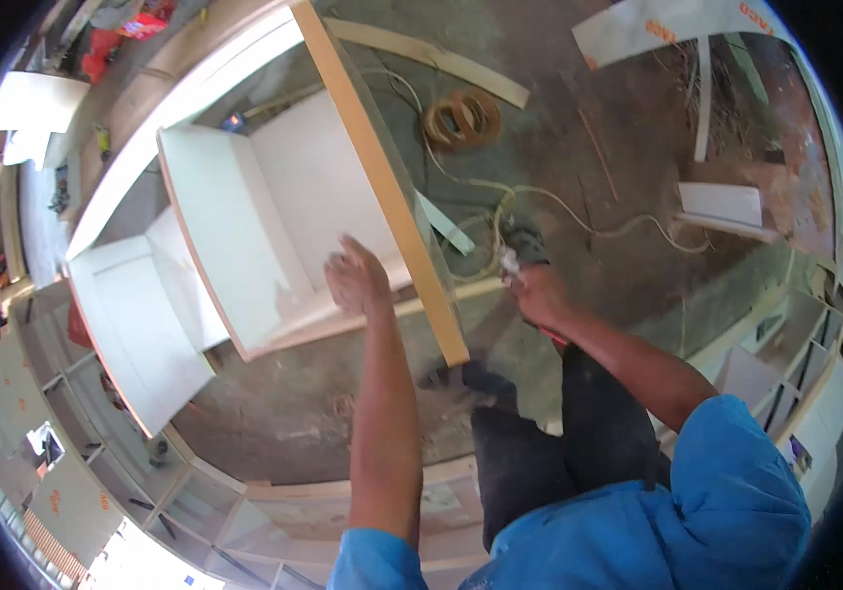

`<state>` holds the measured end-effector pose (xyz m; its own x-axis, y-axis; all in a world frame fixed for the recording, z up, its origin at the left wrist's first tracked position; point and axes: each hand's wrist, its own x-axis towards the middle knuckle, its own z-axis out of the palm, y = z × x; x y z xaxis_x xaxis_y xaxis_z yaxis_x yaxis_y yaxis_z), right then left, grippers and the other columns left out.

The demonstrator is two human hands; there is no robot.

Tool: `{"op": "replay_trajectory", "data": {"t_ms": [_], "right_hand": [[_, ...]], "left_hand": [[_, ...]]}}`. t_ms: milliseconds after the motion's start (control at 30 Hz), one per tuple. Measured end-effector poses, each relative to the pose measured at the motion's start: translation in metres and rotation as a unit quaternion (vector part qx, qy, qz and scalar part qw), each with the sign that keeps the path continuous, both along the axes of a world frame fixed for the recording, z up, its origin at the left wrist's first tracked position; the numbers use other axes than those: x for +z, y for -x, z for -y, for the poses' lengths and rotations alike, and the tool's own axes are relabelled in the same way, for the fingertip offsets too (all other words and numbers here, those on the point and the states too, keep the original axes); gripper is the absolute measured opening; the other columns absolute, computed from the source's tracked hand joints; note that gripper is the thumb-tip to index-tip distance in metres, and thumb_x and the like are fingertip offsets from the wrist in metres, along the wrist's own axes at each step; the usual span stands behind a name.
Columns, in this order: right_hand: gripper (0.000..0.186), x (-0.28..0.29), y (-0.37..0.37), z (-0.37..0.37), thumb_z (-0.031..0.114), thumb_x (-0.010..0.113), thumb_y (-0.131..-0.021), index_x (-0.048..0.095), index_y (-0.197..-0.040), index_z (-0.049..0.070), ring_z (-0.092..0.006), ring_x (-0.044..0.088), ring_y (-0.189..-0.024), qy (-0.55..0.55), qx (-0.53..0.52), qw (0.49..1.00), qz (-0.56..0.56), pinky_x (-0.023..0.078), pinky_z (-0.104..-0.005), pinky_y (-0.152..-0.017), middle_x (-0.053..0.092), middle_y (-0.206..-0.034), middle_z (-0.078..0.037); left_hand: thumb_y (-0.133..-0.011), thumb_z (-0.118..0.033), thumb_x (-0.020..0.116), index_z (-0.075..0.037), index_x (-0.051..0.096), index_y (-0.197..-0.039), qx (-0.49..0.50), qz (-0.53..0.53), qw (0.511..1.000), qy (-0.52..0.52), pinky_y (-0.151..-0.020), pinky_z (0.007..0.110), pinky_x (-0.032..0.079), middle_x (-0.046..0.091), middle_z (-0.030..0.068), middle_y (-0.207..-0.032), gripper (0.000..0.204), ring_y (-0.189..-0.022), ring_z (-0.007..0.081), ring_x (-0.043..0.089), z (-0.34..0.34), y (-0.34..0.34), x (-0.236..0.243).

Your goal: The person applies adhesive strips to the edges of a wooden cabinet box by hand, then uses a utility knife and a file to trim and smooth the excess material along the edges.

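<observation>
My left hand (359, 279) is raised over a white cabinet carcass (308, 167), fingers apart and partly bent, with nothing seen in it. The carcass lies tilted on the floor, and a wood-coloured edge strip (382, 182) runs along its right side. To the right, my right hand (542, 295) is closed around a small silvery-white tool (509, 262) whose kind I cannot make out. A pale hose (564, 197) loops beside that tool; whether they join is unclear. Just beyond my right hand is a dark object (528, 243).
Rolls of brown edge banding (462, 119) lie on the floor beyond the cabinet. A long pale strip (431, 57) lies past them. Another white cabinet piece (141, 320) stands at left. Open cabinet frames (781, 369) stand at right and also behind me.
</observation>
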<state>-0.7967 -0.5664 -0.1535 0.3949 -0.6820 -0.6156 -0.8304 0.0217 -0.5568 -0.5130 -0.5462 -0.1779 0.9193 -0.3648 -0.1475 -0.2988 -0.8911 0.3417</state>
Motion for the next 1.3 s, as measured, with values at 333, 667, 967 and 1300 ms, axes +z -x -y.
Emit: {"op": "replay_trajectory", "data": {"t_ms": [333, 667, 967, 1300], "right_hand": [[0.025, -0.065, -0.210, 0.335, 0.016, 0.060, -0.094, 0.061, -0.115, 0.003, -0.0458, 0.063, -0.096, 0.351, -0.050, 0.877, 0.323, 0.049, -0.0515, -0.080, 0.066, -0.100, -0.025], [0.019, -0.077, -0.369, 0.473, 0.012, 0.061, -0.078, 0.068, -0.091, 0.000, -0.0405, 0.068, -0.083, 0.371, 0.038, 0.904, 0.212, 0.055, -0.0494, -0.077, 0.070, -0.087, -0.023], [0.011, -0.044, -0.274, 0.374, 0.010, 0.062, -0.079, 0.066, -0.086, 0.002, -0.0406, 0.068, -0.080, 0.396, 0.157, 0.873, 0.238, 0.054, -0.0509, -0.073, 0.068, -0.079, -0.021], [0.011, -0.083, -0.356, 0.462, 0.012, 0.061, -0.083, 0.068, -0.083, 0.003, -0.0392, 0.067, -0.076, 0.487, 0.062, 0.826, 0.278, 0.053, -0.0496, -0.071, 0.068, -0.080, -0.022]], "left_hand": [[-0.097, -0.043, 0.052, 0.000, 0.056, -0.071, 0.001, 0.040, 0.999, -0.005, -0.066, 0.052, 0.041, 0.059, 0.0185, -0.075, 0.051, -0.073, 0.0391, 0.058, 0.007, -0.003, -0.010], [-0.099, -0.034, 0.052, 0.002, 0.049, -0.065, 0.009, 0.042, 0.999, 0.030, -0.059, 0.050, 0.035, 0.053, 0.0211, -0.064, 0.050, -0.061, 0.0365, 0.052, 0.014, -0.002, -0.010], [-0.099, -0.031, 0.054, 0.002, 0.046, -0.066, 0.018, 0.008, 1.000, 0.012, -0.060, 0.049, 0.035, 0.050, 0.0201, -0.064, 0.047, -0.062, 0.0379, 0.049, 0.020, -0.002, -0.007], [-0.097, -0.036, 0.055, 0.001, 0.053, -0.068, 0.004, 0.023, 1.000, -0.011, -0.054, 0.047, 0.038, 0.056, 0.0182, -0.070, 0.047, -0.064, 0.0344, 0.055, 0.009, -0.005, -0.015]]}}
